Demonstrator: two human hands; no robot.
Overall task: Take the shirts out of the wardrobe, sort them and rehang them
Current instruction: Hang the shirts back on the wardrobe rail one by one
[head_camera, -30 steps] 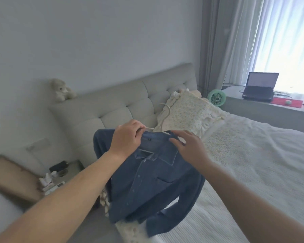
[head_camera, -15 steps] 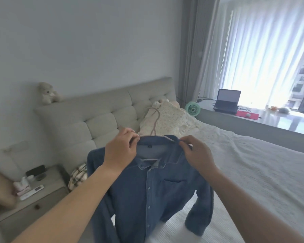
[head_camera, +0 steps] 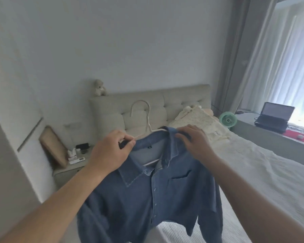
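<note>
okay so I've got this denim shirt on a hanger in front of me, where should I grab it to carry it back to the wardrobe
Take the hanger by its neck, just below the hook, coming from above. The hook stands upright and clear above the collar of the denim shirt, so one hand probably carries it all. Both hands, left and right, pinch the shoulders now, which likely bunches the cloth.

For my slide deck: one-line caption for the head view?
Both hands, left hand and right hand, hold a denim shirt on a white hanger above the bed.
</note>
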